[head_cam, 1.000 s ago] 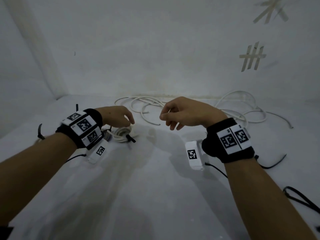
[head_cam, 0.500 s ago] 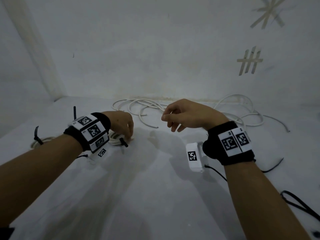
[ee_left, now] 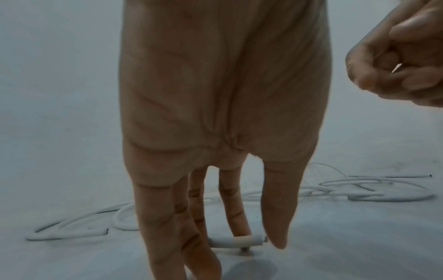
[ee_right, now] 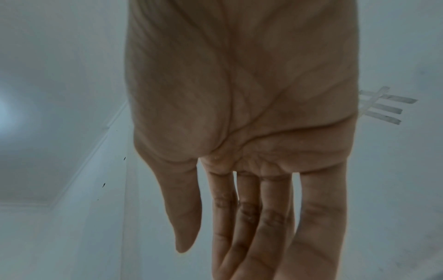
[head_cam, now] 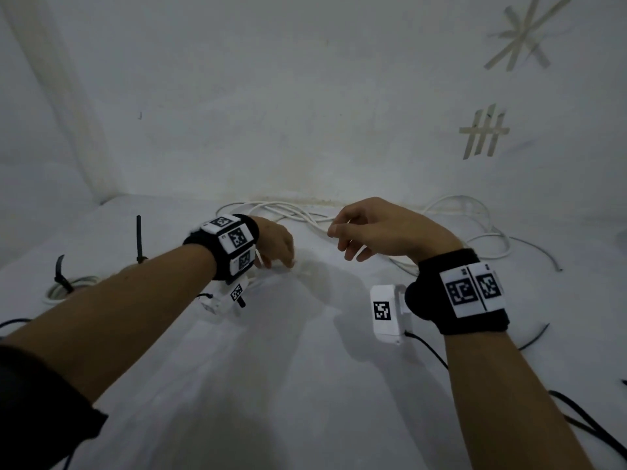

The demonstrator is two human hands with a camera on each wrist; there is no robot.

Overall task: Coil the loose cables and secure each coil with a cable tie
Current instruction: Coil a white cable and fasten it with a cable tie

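Observation:
Loose white cables (head_cam: 291, 213) sprawl along the back wall, with more loops (head_cam: 475, 228) at the right. My left hand (head_cam: 278, 262) reaches down to the table, its fingers nearly straight. In the left wrist view, a fingertip of my left hand (ee_left: 256, 235) touches a white cable end (ee_left: 230, 243) and the thumb sits beside it. A small tied coil (head_cam: 254, 283) lies mostly hidden under my left wrist, its black tie stub (head_cam: 241, 302) sticking out. My right hand (head_cam: 339, 239) hovers above the table with loosely curled fingers and holds nothing; the right wrist view shows this hand (ee_right: 206, 246) empty too.
Another tied white coil (head_cam: 68, 288) lies at the far left with a black tie (head_cam: 60, 273). A second black tie (head_cam: 138, 239) stands upright behind it. Black wrist-camera leads (head_cam: 590, 425) trail at the right. Tape marks (head_cam: 483, 132) are on the wall.
My left hand has let go of the small tied coil and moved forward onto a loose cable end. My right hand has barely moved.

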